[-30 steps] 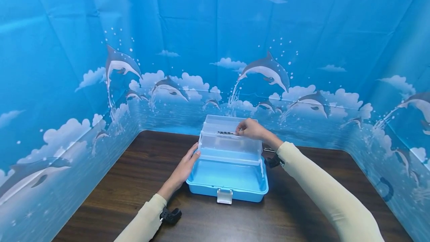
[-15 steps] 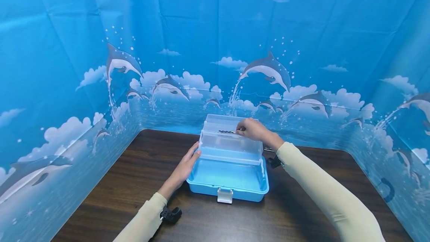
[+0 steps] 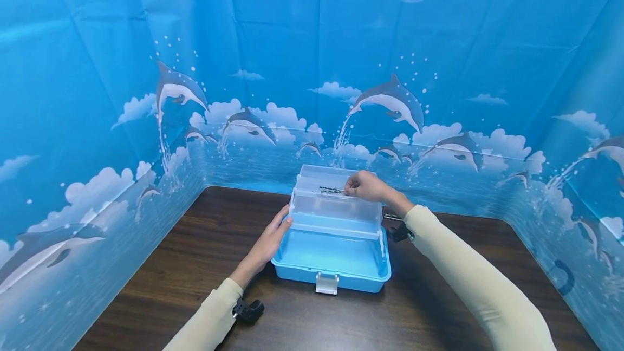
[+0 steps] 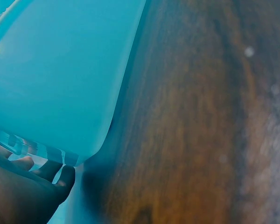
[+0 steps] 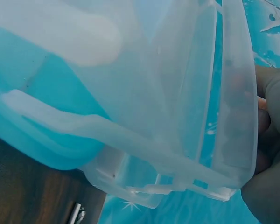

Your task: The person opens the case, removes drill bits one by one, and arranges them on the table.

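Note:
A light-blue tool box (image 3: 331, 284) stands on the table with its translucent tiered trays (image 3: 336, 214) folded up and back. My left hand (image 3: 265, 242) rests along the box's left side, thumb at the tray edge. In the left wrist view, the fingers (image 4: 60, 179) touch the clear parts beneath the blue wall. My right hand (image 3: 366, 185) is over the upper tray and pinches a thin, spiral-patterned drill bit (image 3: 331, 192). A second dark spiral line shows just behind it. In the right wrist view, the tray wall partly hides the right fingers (image 5: 266, 123).
Metal rods (image 3: 392, 217) lie on the dark wooden table (image 3: 195, 253) right of the box, partly behind the right wrist. A silver latch (image 3: 326, 283) hangs at the box's front. A blue dolphin-print curtain (image 3: 273, 42) surrounds the table's back and sides.
The drill bit at the right fingertips has shifted slightly, and two spiral lines now show where one showed before. The left hand and tool box stay in place; the view drifts slightly.

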The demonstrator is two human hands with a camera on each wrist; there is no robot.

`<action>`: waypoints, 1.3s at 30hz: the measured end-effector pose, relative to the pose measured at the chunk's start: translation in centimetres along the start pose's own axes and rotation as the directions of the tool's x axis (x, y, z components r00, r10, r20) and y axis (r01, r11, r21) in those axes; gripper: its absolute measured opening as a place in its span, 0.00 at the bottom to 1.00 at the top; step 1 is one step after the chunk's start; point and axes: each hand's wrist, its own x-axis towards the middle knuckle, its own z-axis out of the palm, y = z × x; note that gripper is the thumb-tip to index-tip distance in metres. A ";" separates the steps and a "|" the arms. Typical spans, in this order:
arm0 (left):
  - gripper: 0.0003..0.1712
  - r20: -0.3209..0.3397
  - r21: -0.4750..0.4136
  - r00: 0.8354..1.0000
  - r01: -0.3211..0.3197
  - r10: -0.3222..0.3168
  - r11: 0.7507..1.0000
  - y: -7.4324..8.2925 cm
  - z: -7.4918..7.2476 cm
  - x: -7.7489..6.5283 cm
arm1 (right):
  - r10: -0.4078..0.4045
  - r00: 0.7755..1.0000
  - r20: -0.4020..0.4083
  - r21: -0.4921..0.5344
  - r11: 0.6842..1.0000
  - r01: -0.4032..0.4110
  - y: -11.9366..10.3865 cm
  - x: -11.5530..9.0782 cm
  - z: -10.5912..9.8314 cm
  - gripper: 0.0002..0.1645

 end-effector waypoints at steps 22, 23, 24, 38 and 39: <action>0.40 -0.005 0.003 1.000 0.005 -0.005 1.000 0.0 0.2 0.1 | -0.060 0.993 -0.104 0.063 0.996 0.067 0.9 -2.1 -1.5 0.16; 0.40 -0.005 0.004 1.000 0.004 -0.004 1.000 0.0 0.2 0.1 | -0.057 0.992 -0.116 0.072 0.995 0.066 0.9 -2.4 -1.8 0.17; 0.41 -0.004 0.003 1.000 0.003 -0.003 1.000 0.0 0.2 0.2 | -0.054 0.990 -0.129 0.081 0.995 0.065 1.0 -2.6 -2.0 0.16; 0.42 0.000 -0.008 1.000 -0.005 0.005 1.000 -0.3 0.0 0.1 | 0.066 0.935 -0.348 0.177 0.984 -0.004 5.2 -7.7 -3.9 0.14; 0.42 -0.001 -0.004 1.000 -0.008 0.008 1.000 -0.3 0.0 0.1 | 0.073 0.928 -0.367 0.176 0.984 -0.008 5.7 -8.1 -3.9 0.14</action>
